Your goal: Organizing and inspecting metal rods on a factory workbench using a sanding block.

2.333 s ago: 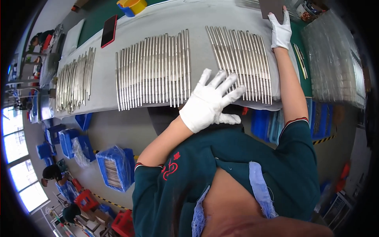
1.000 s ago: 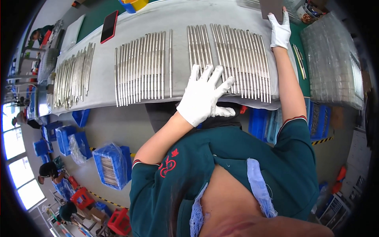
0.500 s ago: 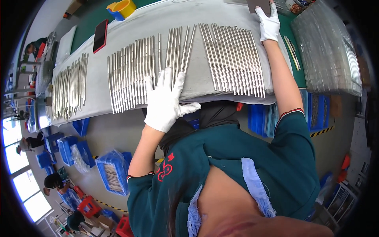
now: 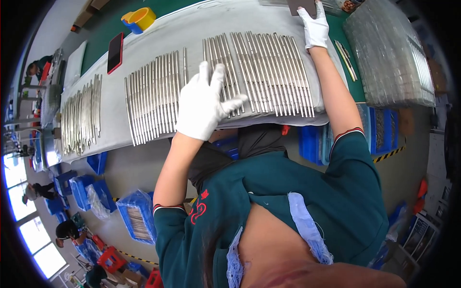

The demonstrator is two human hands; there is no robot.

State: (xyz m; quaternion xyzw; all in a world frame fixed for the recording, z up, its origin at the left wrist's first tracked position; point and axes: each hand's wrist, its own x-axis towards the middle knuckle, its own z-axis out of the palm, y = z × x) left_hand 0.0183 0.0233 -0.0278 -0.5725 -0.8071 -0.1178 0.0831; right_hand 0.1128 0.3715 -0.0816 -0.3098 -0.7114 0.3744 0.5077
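Note:
Rows of thin silvery metal rods lie side by side on a grey-white cloth [image 4: 111,57]. My left hand [image 4: 199,103], in a white glove with bare wrist, is open with fingers spread. It hovers over the near ends of the middle rods [image 4: 218,53], with a single rod [image 4: 185,65] just beyond it and the left-centre rods [image 4: 153,93] beside it. At the far right my right hand [image 4: 316,30], gloved with bare fingertips, grips a dark grey-brown flat piece [image 4: 301,6], cut off by the picture's top edge. The right group of rods [image 4: 276,72] lies nearer me.
Another rod group [image 4: 79,117] lies far left. A red-edged phone [image 4: 115,53] and a yellow-and-blue tape dispenser [image 4: 140,20] rest along the far side. Pens [image 4: 346,60] and a plastic-wrapped stack [image 4: 384,57] stand right. Blue crates [image 4: 137,216] are on the floor; other people work at left.
The middle rods, fanned apart before, now lie closer together and against the right group. My left hand has come off the rods. My right hand keeps its grip.

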